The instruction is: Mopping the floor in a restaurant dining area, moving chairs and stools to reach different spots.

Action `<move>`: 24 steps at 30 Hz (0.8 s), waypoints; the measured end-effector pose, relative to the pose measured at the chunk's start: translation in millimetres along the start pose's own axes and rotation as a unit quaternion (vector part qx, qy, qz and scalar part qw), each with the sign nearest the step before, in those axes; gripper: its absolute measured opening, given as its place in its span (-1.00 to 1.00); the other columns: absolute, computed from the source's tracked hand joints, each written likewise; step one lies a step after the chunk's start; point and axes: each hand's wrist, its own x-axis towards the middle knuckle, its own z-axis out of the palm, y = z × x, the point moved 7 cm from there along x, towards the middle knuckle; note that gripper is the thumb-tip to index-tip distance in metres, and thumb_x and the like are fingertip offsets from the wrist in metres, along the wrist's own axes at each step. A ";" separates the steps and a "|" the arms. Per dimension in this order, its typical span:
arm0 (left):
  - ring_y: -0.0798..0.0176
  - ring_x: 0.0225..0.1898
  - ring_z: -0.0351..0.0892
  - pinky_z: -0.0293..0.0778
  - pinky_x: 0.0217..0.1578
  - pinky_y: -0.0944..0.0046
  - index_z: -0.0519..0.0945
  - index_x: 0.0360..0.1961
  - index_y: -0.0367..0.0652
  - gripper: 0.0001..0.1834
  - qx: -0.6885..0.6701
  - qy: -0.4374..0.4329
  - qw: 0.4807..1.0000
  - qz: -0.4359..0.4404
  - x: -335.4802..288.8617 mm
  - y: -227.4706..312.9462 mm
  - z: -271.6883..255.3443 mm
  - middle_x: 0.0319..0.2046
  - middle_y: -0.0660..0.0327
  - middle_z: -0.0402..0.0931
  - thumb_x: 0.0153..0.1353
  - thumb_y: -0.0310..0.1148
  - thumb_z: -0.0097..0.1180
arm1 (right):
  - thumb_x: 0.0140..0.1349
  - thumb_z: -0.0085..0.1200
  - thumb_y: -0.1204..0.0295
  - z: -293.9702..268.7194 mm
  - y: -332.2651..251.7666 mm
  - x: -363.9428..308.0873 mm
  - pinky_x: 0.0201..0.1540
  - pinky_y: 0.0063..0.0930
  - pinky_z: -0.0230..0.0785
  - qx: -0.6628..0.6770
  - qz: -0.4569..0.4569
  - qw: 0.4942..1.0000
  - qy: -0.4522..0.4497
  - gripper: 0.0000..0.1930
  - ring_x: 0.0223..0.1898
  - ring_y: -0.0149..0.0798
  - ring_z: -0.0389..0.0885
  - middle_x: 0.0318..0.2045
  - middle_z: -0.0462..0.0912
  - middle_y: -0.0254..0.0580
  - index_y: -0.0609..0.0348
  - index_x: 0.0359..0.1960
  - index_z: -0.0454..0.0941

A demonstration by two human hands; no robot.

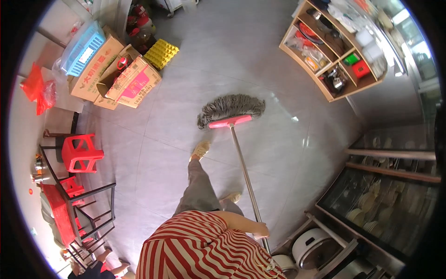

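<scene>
A mop with a grey string head (231, 107), a pink-red holder bar (231, 122) and a long metal pole (244, 171) reaches forward from my right side. Its strings lie spread on the grey floor ahead of my feet. My left hand (261, 230) crosses in front of my striped shirt and is closed round the upper part of the pole. Below that grip, the pole's top end passes out of sight beside the shirt. My right hand does not show. One shoe (200, 149) is forward, a little short of the mop head.
At far left stand cardboard boxes (139, 83), a blue basket (87, 49) and a yellow egg tray (161, 53). Red stools (82, 152) and a dark-framed table (93, 197) line the left. At right are a wooden shelf (331, 98), a dish cabinet (371, 204) and a cooker (312, 246). Another person (100, 269) is lower left.
</scene>
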 end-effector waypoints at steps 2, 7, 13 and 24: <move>0.13 -0.36 0.49 0.32 -0.29 0.12 0.45 -0.54 0.03 -0.96 0.001 0.032 0.999 -0.014 -24.5 -46.4 -15.1 -0.56 0.27 0.47 -0.06 -0.32 0.00 | -0.05 0.11 0.43 1.5 -60.9 26.2 -0.47 -0.13 0.36 -0.029 -0.005 1.000 0.002 -0.37 -0.47 0.19 0.52 -0.49 0.53 0.13 -0.03 0.13 0.19; 0.12 -0.35 0.49 0.31 -0.27 0.09 0.47 -0.58 0.01 -0.92 0.058 0.133 0.978 -0.150 -152.5 -190.8 -132.6 -0.55 0.23 0.48 -0.20 -0.35 0.09 | -0.06 0.10 0.43 73.0 -334.4 96.0 -0.48 -0.12 0.35 -0.093 0.001 0.996 0.001 -0.39 -0.48 0.19 0.51 -0.50 0.53 0.13 -0.03 0.11 0.22; -0.01 -0.07 0.34 0.30 -0.16 0.01 0.42 -0.19 -0.16 -0.61 0.246 0.389 0.806 -0.373 -408.7 -362.4 -340.1 -0.10 0.00 0.35 -0.17 -0.46 0.06 | -0.07 0.06 0.40 106.8 -627.4 336.2 -0.33 -0.16 0.39 -0.125 -0.136 0.981 0.054 -0.48 -0.34 0.12 0.54 -0.41 0.54 0.14 0.18 0.02 0.29; 0.03 -0.09 0.36 0.34 -0.12 0.07 0.39 -0.08 -0.16 -0.57 0.016 0.463 0.683 -0.564 -651.2 -381.7 -394.2 -0.15 0.08 0.36 -0.03 -0.36 0.10 | -0.06 -0.02 0.48 175.8 -981.2 636.9 -0.55 -0.32 0.39 -0.109 -0.233 0.960 0.113 -0.71 -0.67 -0.17 0.52 -0.51 0.53 -0.04 0.27 -0.24 0.36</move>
